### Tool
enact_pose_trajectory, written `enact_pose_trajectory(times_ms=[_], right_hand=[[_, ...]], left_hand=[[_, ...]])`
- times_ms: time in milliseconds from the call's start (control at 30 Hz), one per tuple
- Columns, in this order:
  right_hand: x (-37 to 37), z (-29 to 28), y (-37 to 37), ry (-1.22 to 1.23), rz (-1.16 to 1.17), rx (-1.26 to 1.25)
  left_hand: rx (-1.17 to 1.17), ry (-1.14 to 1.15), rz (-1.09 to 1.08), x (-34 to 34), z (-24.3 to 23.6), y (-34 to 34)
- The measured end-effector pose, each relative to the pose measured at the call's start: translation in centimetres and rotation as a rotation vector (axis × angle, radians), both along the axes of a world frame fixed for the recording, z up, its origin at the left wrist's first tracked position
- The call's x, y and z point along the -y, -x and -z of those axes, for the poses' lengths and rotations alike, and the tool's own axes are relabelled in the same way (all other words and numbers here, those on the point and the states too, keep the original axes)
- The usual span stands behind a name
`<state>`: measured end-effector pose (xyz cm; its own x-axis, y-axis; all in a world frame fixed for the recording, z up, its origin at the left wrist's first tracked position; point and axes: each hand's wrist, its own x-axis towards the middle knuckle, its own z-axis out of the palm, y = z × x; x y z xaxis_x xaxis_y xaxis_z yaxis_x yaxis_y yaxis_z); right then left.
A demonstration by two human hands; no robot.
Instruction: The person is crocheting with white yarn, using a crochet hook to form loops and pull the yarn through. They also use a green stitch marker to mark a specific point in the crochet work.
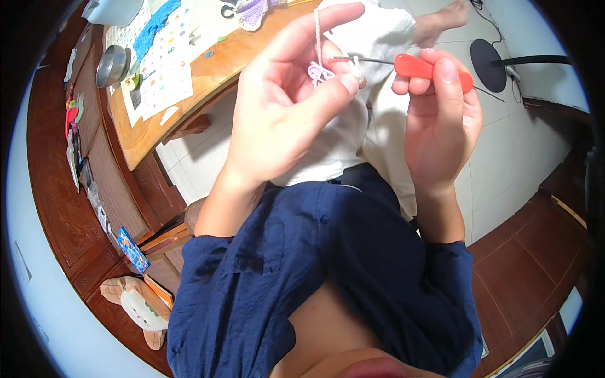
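Observation:
A crochet hook (409, 65) with a red handle and a thin dark shaft lies nearly level in front of me. The fingers of my right hand (441, 120) are closed around its handle. My left hand (271, 120) pinches a small piece of pale yarn work between thumb and fingers. Pale yarn (319, 70) runs up over its raised index finger, with a loose curl against the palm. The shaft reaches the left fingertips, where a yarn loop (357, 63) sits around it. The hook's very tip is hard to make out.
On the left, a wooden table (146, 140) bears printed sheets (167, 82), a metal bowl (113, 66), blue knitted fabric (151, 31) and a lilac crocheted piece (252, 12). A round black stand base (488, 65) is on the tiled floor. A plush toy (142, 305) lies lower left.

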<state>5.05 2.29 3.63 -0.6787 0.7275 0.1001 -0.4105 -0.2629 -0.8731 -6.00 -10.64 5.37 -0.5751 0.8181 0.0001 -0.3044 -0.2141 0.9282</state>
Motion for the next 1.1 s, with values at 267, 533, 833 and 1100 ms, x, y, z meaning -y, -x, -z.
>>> enact_pose_trajectory(times_ms=[267, 533, 833, 1100], right_hand=[[-1.1, 0.5, 2.7, -0.099, -0.015, 0.172], [-2.9, 1.4, 6.5, -0.325, -0.225, 0.269], [-7.1, 5.2, 18.1, -1.204, -0.698, 0.524], [2.5, 13.3, 31.1, -1.420, -0.903, 0.287]], left_hand=[[-0.290, 0.041, -0.113, -0.2, 1.8, 2.4], [-0.329, 0.095, -0.334, -0.7, 3.9, 6.0], [-0.060, -0.020, -0.738, 6.4, 6.1, 11.4], [0.027, -0.029, -0.783, 5.8, 4.9, 12.4]])
